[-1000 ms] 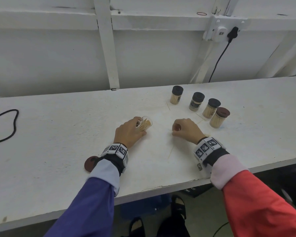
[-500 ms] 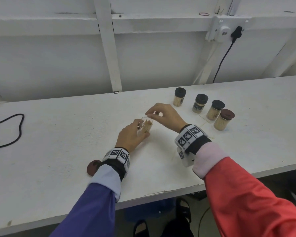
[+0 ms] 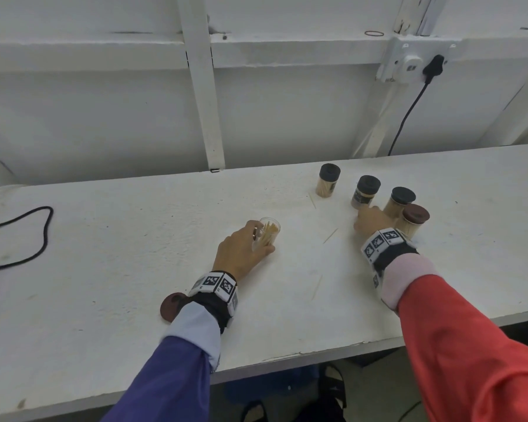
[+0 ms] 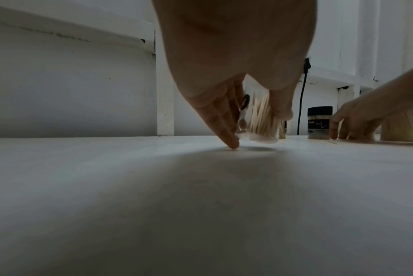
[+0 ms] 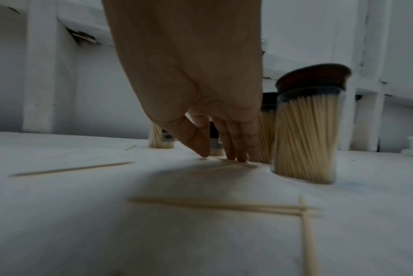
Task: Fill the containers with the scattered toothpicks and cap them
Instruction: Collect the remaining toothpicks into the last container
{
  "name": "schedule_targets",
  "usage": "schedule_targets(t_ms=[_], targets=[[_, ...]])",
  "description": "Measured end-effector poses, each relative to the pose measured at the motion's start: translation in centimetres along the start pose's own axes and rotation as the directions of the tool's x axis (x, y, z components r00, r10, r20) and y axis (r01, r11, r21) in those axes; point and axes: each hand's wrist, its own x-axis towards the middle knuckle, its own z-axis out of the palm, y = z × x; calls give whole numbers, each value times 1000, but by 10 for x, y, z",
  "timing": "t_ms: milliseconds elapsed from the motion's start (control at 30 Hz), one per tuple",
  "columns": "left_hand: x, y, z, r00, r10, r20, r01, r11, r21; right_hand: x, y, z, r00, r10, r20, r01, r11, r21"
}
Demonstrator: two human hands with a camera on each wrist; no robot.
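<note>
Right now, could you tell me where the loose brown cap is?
In the head view, the brown cap lies on the table, just left of the left wrist.

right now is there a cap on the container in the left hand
No, the container gripped by the left hand stands open-topped, with toothpick tips showing inside its bare rim.

Left hand [image 3: 241, 251] wrapped round an uncapped toothpick container [image 3: 267, 236] on the white table [image 3: 104, 254], right hand [image 3: 371, 220] reaching down among four capped containers [image 3: 366, 191], loose toothpicks [image 3: 329, 236] between them.
</note>
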Motion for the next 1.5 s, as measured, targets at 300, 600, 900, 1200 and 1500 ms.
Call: schedule_targets(t_ms=[300,600,900,1200,1500], targets=[[2,-2,2,1000,15,3,-15,1000,14,-4,35,0,968,-245,-59,245,970,-1],[2,-3,2,999,32,11,-32,999,17,-24,51,-8,908,-419,19,418,907,45],[2,-4,3,999,40,5,-40,999,37,-43,54,-11,892,-435,122,436,900,23],[2,-5,3,999,41,3,-41,998,55,-49,59,-10,909,-417,-2,416,906,-75],[1,-5,2,999,33,0,-33,998,46,-46,55,-14,909,-395,136,415,891,-184]])
